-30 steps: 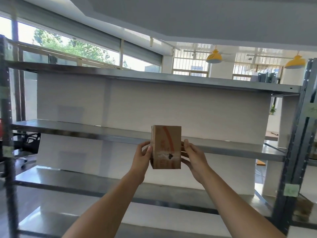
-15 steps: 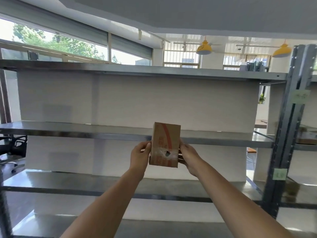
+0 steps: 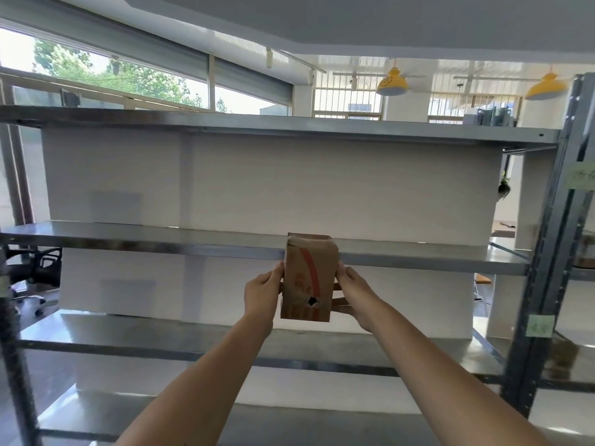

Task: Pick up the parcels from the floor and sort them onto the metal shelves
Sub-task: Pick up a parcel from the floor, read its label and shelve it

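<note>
A small brown cardboard parcel [image 3: 308, 278] with red print and a dark hole in its face is held upright in the air between both hands. My left hand [image 3: 261, 292] presses its left side and my right hand [image 3: 353, 292] grips its right side. The parcel's top reaches the front lip of the middle metal shelf [image 3: 161, 241]. An upper shelf [image 3: 257, 123] and a lower shelf [image 3: 128, 336] span the same rack.
A dark metal upright [image 3: 544, 252] with green paper labels stands at the right, and a second rack with brown items lies beyond it. White panels back the shelves. An office chair [image 3: 29, 272] sits at the left, under the windows.
The parcel and both hands have risen and moved closer to the middle shelf's front edge. The view has shifted left, so the right upright sits nearer the frame edge.
</note>
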Motion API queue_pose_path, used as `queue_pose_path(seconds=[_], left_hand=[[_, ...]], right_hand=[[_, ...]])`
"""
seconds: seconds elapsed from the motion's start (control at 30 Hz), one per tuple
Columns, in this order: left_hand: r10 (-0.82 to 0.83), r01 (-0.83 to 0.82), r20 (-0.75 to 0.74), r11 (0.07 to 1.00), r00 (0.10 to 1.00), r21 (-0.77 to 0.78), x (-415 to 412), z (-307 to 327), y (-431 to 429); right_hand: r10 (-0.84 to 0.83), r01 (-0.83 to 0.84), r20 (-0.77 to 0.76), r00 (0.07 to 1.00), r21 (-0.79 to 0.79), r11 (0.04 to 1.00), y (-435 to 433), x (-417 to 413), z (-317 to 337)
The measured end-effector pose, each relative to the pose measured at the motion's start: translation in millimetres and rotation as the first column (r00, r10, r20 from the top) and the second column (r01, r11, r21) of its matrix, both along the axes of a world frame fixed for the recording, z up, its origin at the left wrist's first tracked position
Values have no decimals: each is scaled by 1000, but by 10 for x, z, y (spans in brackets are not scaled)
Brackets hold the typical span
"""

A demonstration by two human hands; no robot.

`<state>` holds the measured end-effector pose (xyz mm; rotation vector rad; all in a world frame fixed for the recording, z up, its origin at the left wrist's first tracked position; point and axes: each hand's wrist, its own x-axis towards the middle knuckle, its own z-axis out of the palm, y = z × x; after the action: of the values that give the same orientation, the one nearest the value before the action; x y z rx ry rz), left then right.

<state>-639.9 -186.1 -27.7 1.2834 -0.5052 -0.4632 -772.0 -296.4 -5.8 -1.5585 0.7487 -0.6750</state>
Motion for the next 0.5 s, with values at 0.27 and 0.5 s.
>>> queue_pose_path(seconds=[0.27,0.5], left_hand=[[-16,11,112,999,994,47,63,-63,-22],[-33,31,134,999,990,18,87,-2,0]], right_hand=[[16,-19,47,999,65,998,-2,65,1],[75,-88,141,987,90,992,-101,31,-72]])
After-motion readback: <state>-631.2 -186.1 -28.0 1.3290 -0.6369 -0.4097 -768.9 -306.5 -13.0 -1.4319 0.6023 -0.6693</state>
